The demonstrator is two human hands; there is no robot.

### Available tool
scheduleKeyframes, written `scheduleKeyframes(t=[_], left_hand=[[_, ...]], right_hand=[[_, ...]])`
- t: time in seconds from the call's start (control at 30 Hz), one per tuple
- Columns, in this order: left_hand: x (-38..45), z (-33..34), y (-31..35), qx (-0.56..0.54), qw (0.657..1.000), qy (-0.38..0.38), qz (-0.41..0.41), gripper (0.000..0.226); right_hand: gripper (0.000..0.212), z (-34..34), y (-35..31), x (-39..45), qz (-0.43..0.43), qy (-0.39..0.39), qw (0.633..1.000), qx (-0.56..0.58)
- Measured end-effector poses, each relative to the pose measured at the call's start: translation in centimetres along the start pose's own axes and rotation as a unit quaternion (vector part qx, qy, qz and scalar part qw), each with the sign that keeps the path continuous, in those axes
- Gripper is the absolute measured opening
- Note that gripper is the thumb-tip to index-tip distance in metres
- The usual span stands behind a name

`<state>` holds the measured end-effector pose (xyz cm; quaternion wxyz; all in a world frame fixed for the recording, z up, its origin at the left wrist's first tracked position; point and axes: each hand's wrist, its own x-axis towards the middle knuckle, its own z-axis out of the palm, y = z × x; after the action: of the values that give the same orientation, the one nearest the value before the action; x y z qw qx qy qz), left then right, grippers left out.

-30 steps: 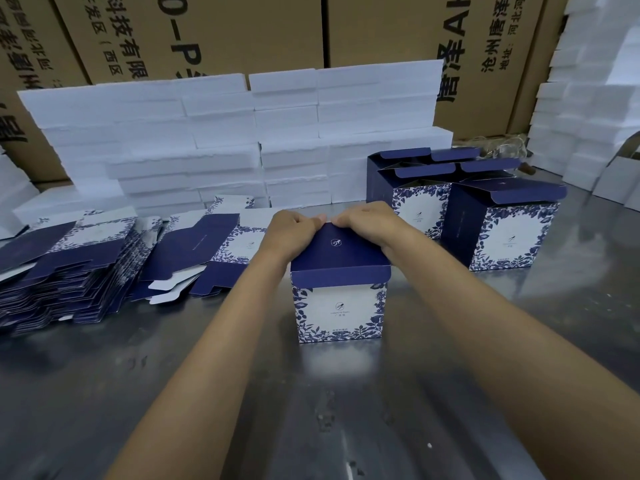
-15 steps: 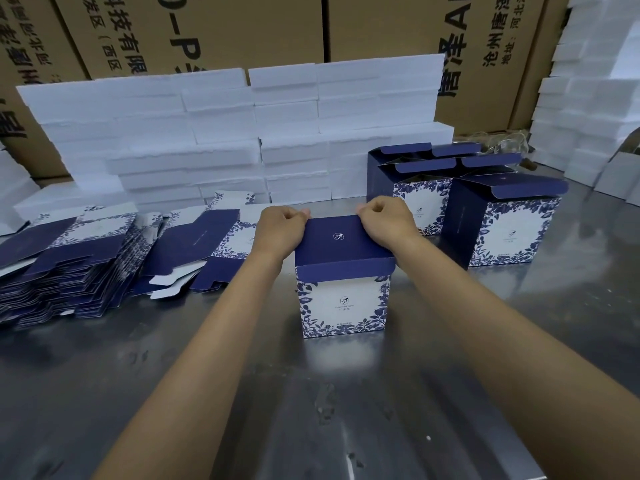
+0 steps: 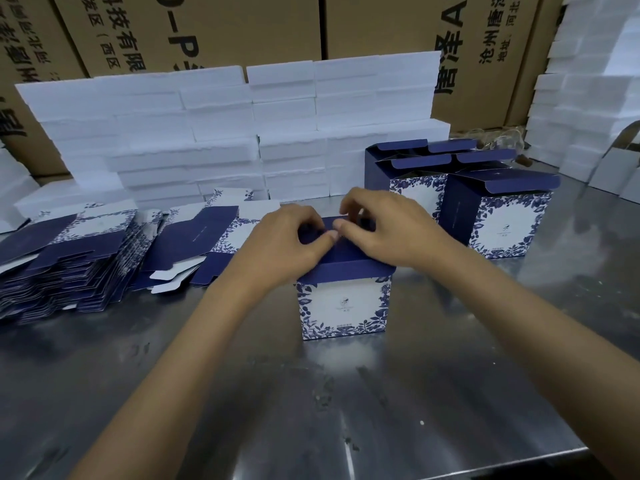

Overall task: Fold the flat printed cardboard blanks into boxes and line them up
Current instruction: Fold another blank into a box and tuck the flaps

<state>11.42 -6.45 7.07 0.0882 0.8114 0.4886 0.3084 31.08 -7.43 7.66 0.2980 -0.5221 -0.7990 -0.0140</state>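
Box (image 3: pixel 344 303) in hand, upright on the metal table (image 3: pixel 346 410) at centre, blue floral face toward the near edge. Navy top panel folded over and lying almost flat. Left hand (image 3: pixel 287 242) resting on the left part of that top, fingers curled and thumb tip pressing or pinching the flap at the middle. Right hand (image 3: pixel 391 225) over the far right part, fingers bent and pinching at the far edge, probably tucking a tab; exact hold hidden by the knuckles.

Done so far, judging by the layout: a few finished boxes (image 3: pixel 502 216) set close together at far right, lids ajar, at least three countable, the rearmost partly hidden. Current one nearly closed, not yet moved into that group.

Left to do: a thick stack of flat blanks (image 3: pixel 65 258) at far left, plus a few loose blanks (image 3: pixel 197 247) fanned between the stack and the hands. Far more flat than folded, so the job sits at an early stage.

White foam slabs (image 3: pixel 225 133) piled along the far side, brown cartons (image 3: pixel 225 26) behind them.
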Motion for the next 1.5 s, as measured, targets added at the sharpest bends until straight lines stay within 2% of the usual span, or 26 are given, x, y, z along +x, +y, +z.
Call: scheduleKeyframes(t=[0.07, 0.13, 0.23, 0.27, 0.33, 0.43, 0.5, 0.57, 0.63, 0.7, 0.8, 0.87, 0.93, 1.03, 1.13, 1.27, 1.4, 1.5], left_hand=[[-0.8, 0.3, -0.2, -0.031, 0.998, -0.051, 0.017, 0.028], [-1.5, 0.8, -0.4, -0.059, 0.996, -0.051, 0.035, 0.031], [-2.2, 1.9, -0.3, -0.019, 0.994, 0.033, 0.107, 0.038], [-2.4, 2.3, -0.3, 0.012, 0.99, 0.066, 0.126, 0.042], [-3.0, 2.9, -0.9, 0.047, 0.984, 0.11, 0.131, 0.047], [-4.3, 3.5, -2.0, -0.012, 0.99, 0.103, 0.098, 0.043], [-4.8, 4.0, -2.4, -0.106, 0.984, 0.118, 0.081, 0.032], [-4.8, 4.3, -2.3, -0.219, 0.964, 0.145, 0.047, 0.021], [-4.5, 4.5, -2.0, -0.293, 0.945, 0.147, 0.021, 0.017], [-4.0, 4.5, -1.4, -0.312, 0.939, 0.144, 0.014, 0.018], [-3.2, 4.3, -1.2, -0.308, 0.941, 0.143, 0.007, 0.015], [-3.0, 3.7, -1.8, -0.307, 0.944, 0.118, -0.004, 0.014], [-3.1, 3.1, -2.4, -0.326, 0.94, 0.102, -0.023, 0.019], [-3.2, 3.1, -2.6, -0.341, 0.933, 0.113, -0.034, 0.022], [-3.3, 3.2, -3.0, -0.352, 0.932, 0.087, -0.025, 0.027], [-3.3, 3.0, -3.9, -0.349, 0.935, 0.059, -0.013, 0.04], [-2.6, 3.9, -3.4, -0.331, 0.942, 0.054, -0.004, 0.042], [-2.2, 5.0, -2.7, -0.344, 0.938, 0.036, -0.012, 0.047]], right_hand=[[0.027, 0.1, -0.1, -1.3, -0.032, -0.011, 0.999, -0.014], [0.036, 0.5, -0.3, -2.2, -0.09, 0.03, 0.991, -0.094], [0.043, 1.3, -0.6, -3.0, -0.152, 0.151, 0.955, -0.204], [0.043, 1.6, -0.5, -3.1, -0.16, 0.166, 0.949, -0.216], [0.038, 2.1, 0.0, -3.4, -0.177, 0.152, 0.946, -0.225], [0.032, 2.8, 0.6, -4.2, -0.198, 0.121, 0.945, -0.23], [0.023, 3.3, 0.5, -4.6, -0.176, 0.14, 0.961, -0.162], [0.015, 3.8, 0.3, -4.8, -0.112, 0.159, 0.981, -0.018], [0.013, 4.1, 0.2, -4.8, -0.048, 0.161, 0.98, 0.11], [0.012, 4.3, -0.1, -4.6, -0.007, 0.172, 0.97, 0.171], [0.009, 4.0, -0.1, -4.0, 0.014, 0.168, 0.968, 0.186], [0.012, 3.3, 0.2, -3.8, 0.028, 0.134, 0.971, 0.198], [0.017, 2.5, 0.8, -3.9, 0.049, 0.101, 0.97, 0.217], [0.018, 2.2, 1.4, -4.4, 0.078, 0.096, 0.959, 0.255], [0.019, 2.3, 1.6, -4.4, 0.082, 0.102, 0.956, 0.261], [0.025, 1.2, 2.5, -4.7, 0.076, 0.07, 0.956, 0.276], [0.026, 0.9, 3.2, -5.0, 0.08, 0.096, 0.958, 0.257], [0.029, 1.3, 3.5, -5.5, 0.068, 0.126, 0.974, 0.176]])
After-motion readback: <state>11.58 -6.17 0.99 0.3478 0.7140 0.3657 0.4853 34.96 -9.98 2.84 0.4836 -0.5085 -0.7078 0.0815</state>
